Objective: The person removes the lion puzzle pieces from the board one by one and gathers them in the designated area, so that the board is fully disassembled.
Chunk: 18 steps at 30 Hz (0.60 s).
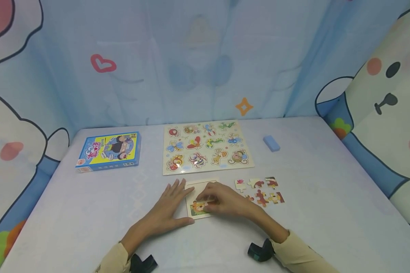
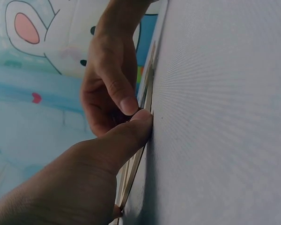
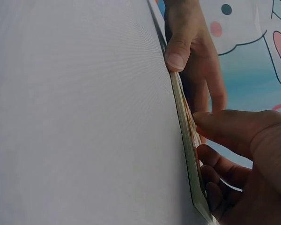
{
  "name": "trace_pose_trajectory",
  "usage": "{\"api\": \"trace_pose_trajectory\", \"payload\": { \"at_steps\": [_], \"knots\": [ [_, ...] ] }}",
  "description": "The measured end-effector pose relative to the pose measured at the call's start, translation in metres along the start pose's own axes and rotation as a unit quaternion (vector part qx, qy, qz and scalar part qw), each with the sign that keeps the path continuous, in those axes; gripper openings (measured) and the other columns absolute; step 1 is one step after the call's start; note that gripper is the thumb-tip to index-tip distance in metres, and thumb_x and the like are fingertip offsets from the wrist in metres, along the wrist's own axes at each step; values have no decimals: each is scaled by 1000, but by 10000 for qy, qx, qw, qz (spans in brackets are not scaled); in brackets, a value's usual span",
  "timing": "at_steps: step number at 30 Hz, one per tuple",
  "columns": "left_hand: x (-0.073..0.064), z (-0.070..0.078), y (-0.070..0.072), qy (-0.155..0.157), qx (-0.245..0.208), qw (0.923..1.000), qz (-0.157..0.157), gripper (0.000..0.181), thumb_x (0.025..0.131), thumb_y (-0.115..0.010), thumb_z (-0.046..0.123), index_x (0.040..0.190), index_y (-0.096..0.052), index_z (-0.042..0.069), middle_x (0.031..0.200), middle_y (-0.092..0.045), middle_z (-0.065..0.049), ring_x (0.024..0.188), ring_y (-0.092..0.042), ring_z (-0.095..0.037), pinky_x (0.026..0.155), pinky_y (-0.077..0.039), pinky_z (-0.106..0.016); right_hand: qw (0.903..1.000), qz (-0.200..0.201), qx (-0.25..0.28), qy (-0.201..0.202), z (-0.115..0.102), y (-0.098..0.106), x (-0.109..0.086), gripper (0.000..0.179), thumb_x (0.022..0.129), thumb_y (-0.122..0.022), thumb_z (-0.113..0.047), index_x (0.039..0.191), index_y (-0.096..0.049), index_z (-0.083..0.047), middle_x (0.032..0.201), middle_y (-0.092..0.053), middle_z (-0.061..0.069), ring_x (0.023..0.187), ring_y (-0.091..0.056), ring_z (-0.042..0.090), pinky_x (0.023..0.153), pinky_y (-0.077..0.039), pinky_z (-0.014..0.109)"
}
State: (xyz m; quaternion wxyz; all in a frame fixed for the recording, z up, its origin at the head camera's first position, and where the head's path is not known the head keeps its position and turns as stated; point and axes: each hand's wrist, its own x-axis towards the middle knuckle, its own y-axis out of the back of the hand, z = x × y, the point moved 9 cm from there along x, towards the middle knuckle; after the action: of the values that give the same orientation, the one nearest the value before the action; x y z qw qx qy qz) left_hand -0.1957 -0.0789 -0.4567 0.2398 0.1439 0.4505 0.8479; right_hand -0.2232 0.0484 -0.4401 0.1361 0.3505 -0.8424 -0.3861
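Observation:
A small wooden puzzle tray [image 1: 201,186] lies flat near the front of the table, with picture pieces [image 1: 197,207] laid in its lower left part. My left hand [image 1: 168,212] rests along the tray's left side, its fingers spread and its thumb at the front corner. Over the tray's lower right, my right hand [image 1: 225,199] has curled fingers and pinches a puzzle piece [image 3: 195,134] low against the board between thumb and fingertips; the hand hides most of that piece. Beside the right wrist, several loose puzzle pieces [image 1: 261,197] lie in two rows.
Behind the tray lies a large insect picture board [image 1: 208,148]. A blue and yellow box [image 1: 109,151] stands at the back left, and a small blue block [image 1: 271,143] at the back right. Blue cartoon curtains [image 1: 198,76] enclose the white table [image 1: 328,182].

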Motion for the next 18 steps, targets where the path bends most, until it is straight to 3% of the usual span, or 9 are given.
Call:
{"api": "trace_pose_trajectory", "payload": {
  "at_steps": [7,18],
  "knots": [
    [-1,-2,1,94,-31,9999,38,89,81,-65,60,151,-29,19,160,-14,-8,148,-5,-27,120,-5,-47,9998,8,-155,103,2,-2,0,29,84,-73,-20,113,-69,-23,102,-59,-13,91,-51,5,82,-48,26],
    [0,-9,2,552,-115,9984,58,109,74,-68,66,155,-16,13,160,-16,-7,148,-8,-26,120,-10,-47,9991,5,-387,192,-1,-5,0,36,83,-74,-21,119,-68,-22,99,-54,-12,88,-47,7,77,-45,22]
  ]
}}
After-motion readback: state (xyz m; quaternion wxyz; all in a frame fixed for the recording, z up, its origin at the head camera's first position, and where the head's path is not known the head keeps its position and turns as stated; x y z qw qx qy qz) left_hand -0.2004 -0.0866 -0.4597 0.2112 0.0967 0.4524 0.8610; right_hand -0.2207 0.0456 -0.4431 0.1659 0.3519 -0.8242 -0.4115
